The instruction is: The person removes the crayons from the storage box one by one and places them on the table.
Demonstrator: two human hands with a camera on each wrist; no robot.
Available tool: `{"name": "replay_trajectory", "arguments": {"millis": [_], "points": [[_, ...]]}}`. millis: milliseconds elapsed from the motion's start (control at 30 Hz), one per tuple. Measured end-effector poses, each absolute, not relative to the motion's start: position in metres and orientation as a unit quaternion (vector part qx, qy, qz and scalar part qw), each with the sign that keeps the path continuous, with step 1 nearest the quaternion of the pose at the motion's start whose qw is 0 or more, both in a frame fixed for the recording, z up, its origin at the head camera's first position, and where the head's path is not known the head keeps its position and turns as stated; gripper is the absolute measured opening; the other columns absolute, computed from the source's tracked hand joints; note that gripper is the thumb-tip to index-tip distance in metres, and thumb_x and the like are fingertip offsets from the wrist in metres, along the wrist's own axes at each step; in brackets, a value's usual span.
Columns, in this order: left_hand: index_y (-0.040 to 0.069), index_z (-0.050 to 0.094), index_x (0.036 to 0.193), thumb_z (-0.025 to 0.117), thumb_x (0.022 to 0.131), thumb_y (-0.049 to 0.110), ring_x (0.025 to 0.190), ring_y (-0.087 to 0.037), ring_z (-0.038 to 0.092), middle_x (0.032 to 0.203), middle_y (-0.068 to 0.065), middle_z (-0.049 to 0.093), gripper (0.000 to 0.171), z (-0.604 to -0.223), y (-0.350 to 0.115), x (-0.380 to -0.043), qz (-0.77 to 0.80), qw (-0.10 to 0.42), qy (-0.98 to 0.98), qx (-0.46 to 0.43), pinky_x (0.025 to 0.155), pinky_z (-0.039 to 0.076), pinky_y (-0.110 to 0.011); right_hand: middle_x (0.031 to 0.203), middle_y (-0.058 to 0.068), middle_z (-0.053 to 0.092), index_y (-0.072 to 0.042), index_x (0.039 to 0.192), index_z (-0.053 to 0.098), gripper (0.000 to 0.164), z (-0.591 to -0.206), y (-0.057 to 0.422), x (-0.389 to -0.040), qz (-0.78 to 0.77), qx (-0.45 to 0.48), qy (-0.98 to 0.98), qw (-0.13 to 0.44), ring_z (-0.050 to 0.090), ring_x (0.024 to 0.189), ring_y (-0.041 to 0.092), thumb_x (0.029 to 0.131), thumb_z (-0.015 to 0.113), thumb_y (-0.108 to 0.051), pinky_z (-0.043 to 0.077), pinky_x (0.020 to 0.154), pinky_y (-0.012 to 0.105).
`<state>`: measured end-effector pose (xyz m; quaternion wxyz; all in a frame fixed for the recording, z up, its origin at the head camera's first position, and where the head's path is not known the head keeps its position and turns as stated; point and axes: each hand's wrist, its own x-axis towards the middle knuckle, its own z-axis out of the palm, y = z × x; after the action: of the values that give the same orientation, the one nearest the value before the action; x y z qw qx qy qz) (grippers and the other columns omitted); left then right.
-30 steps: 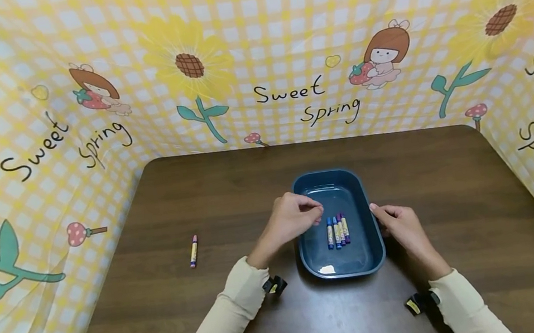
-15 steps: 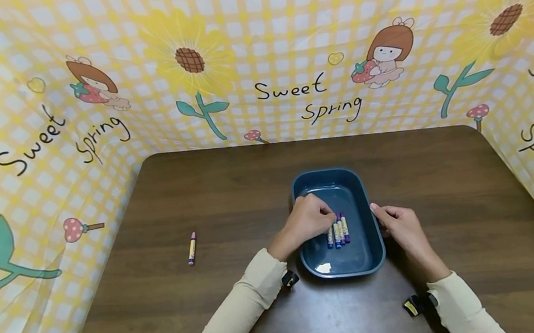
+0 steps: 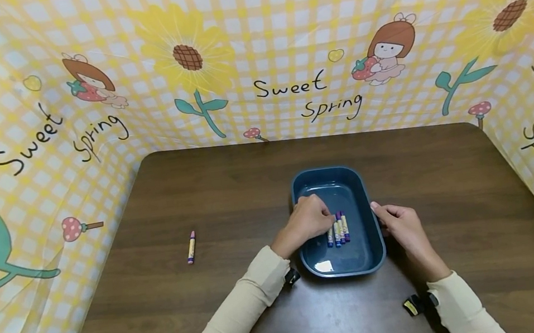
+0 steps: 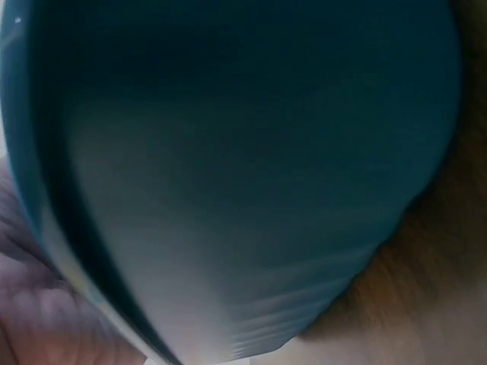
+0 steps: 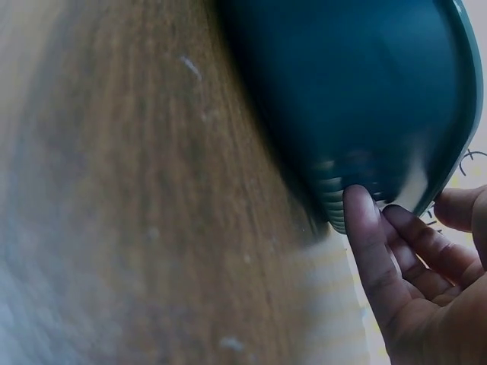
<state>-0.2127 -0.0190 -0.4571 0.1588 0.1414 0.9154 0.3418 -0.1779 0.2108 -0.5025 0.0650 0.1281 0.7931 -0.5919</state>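
Note:
Several crayons in blue and purple wrappers lie side by side in a dark blue tray. Over the tray's left rim reaches the left hand, its curled fingers at the far end of the leftmost crayon. They seem to pinch it, though the fingertips are hidden from the head view. At the right rim, the right hand holds the tray between thumb and fingers; the right wrist view shows its fingers against the outer wall. The left wrist view is mostly filled by the tray's wall.
One more crayon, with a pink tip, lies alone on the brown wooden table to the left. A yellow checked cloth surrounds the table at the back and both sides.
The left hand has moved right and down onto the leftmost crayon's far end, then stayed there. The right hand has kept its hold on the rim. The head view has shifted slightly.

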Motion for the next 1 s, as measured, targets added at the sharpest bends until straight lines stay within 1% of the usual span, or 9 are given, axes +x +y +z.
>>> {"name": "replay_trajectory", "arguments": {"millis": [133,233,333,533,600,700,833,900,1000], "points": [[0.005,0.072,0.059,0.067,0.098,0.018,0.039,-0.012,0.047,0.045,0.002,0.048,0.041,-0.456,-0.016,-0.214,0.328,0.167,0.920,0.133,0.038,0.030,-0.018,0.074,-0.007,0.063,0.006,0.104,0.073,0.057,-0.502,0.211,-0.179,-0.590,0.126,0.795,0.063,0.060,0.074,0.008,0.097,0.064,-0.049,0.059,0.066,0.022],[0.006,0.065,0.050,0.067,0.097,0.016,0.036,-0.012,0.042,0.042,0.002,0.041,0.048,-0.456,-0.014,-0.213,0.321,0.171,0.923,0.127,0.037,0.027,-0.019,0.075,-0.007,0.063,0.006,0.106,0.073,0.058,-0.501,0.211,-0.178,-0.586,0.126,0.798,0.064,0.060,0.074,0.009,0.097,0.064,-0.050,0.058,0.067,0.022],[0.008,0.057,0.045,0.067,0.096,0.014,0.035,-0.011,0.038,0.040,0.003,0.036,0.052,-0.457,-0.013,-0.212,0.315,0.172,0.925,0.124,0.036,0.024,-0.020,0.074,-0.007,0.063,0.006,0.106,0.073,0.058,-0.501,0.211,-0.177,-0.587,0.128,0.796,0.065,0.060,0.074,0.009,0.097,0.064,-0.050,0.058,0.067,0.022],[0.008,0.056,0.047,0.066,0.092,0.006,0.036,-0.011,0.039,0.041,0.003,0.037,0.046,-0.459,-0.010,-0.212,0.310,0.172,0.927,0.122,0.037,0.025,-0.019,0.071,-0.007,0.061,0.006,0.102,0.073,0.055,-0.503,0.210,-0.177,-0.599,0.128,0.788,0.063,0.060,0.072,0.008,0.097,0.065,-0.048,0.059,0.066,0.023],[0.008,0.054,0.047,0.066,0.091,0.003,0.036,-0.011,0.038,0.041,0.003,0.036,0.046,-0.460,-0.010,-0.211,0.310,0.171,0.927,0.123,0.037,0.026,-0.018,0.071,-0.007,0.061,0.006,0.100,0.073,0.054,-0.503,0.209,-0.177,-0.601,0.129,0.787,0.061,0.060,0.072,0.008,0.097,0.065,-0.048,0.059,0.065,0.023],[0.009,0.048,0.046,0.066,0.089,0.000,0.035,-0.011,0.032,0.042,0.003,0.032,0.049,-0.461,-0.009,-0.211,0.310,0.170,0.927,0.125,0.037,0.026,-0.018,0.070,-0.007,0.060,0.005,0.099,0.073,0.053,-0.503,0.209,-0.177,-0.601,0.131,0.786,0.061,0.060,0.071,0.008,0.097,0.066,-0.048,0.059,0.065,0.023],[0.011,0.039,0.045,0.068,0.089,-0.001,0.037,-0.011,0.023,0.044,0.004,0.023,0.054,-0.463,-0.007,-0.210,0.300,0.166,0.930,0.131,0.039,0.024,-0.020,0.070,-0.007,0.059,0.002,0.095,0.074,0.050,-0.504,0.209,-0.177,-0.603,0.135,0.783,0.063,0.060,0.070,0.008,0.097,0.066,-0.047,0.058,0.064,0.023],[0.011,0.035,0.046,0.069,0.088,-0.001,0.039,-0.011,0.020,0.046,0.004,0.020,0.056,-0.464,-0.006,-0.210,0.293,0.156,0.933,0.137,0.041,0.023,-0.021,0.069,-0.007,0.059,0.001,0.093,0.074,0.049,-0.504,0.210,-0.177,-0.605,0.137,0.782,0.064,0.060,0.069,0.008,0.096,0.066,-0.047,0.057,0.064,0.023],[0.012,0.035,0.046,0.069,0.088,-0.002,0.040,-0.011,0.021,0.046,0.004,0.020,0.056,-0.466,-0.005,-0.209,0.288,0.148,0.936,0.137,0.041,0.024,-0.021,0.069,-0.007,0.059,0.001,0.092,0.074,0.049,-0.504,0.209,-0.177,-0.604,0.138,0.783,0.063,0.060,0.069,0.008,0.096,0.066,-0.047,0.057,0.064,0.023]]}}
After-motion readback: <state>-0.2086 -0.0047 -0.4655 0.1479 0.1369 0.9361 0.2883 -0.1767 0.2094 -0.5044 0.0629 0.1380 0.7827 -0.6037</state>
